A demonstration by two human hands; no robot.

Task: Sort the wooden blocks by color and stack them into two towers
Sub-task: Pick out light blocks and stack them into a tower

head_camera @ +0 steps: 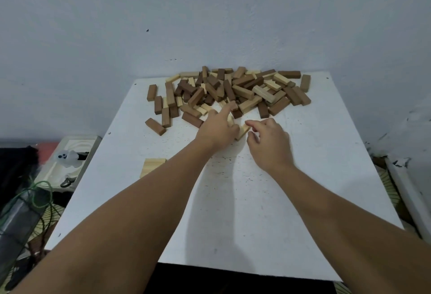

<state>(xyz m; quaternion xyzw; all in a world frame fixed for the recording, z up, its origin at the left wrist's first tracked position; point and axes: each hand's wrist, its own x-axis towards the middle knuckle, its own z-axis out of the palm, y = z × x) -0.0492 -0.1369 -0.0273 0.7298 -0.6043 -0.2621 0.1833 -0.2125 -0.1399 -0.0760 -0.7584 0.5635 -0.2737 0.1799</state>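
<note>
A loose heap of light and dark wooden blocks covers the far end of the white table. My left hand reaches into the heap's near edge, index finger stretched out, with light blocks held under its curled fingers. A light block lies between the hands; my right hand pinches its near end with thumb and forefinger. A flat row of light blocks sits at the table's left edge.
A pale wall rises right behind the heap. Left of the table, lower down, lie a white tray with a small ghost figure, green cord and dark clutter. Several dark blocks lie apart at the heap's left.
</note>
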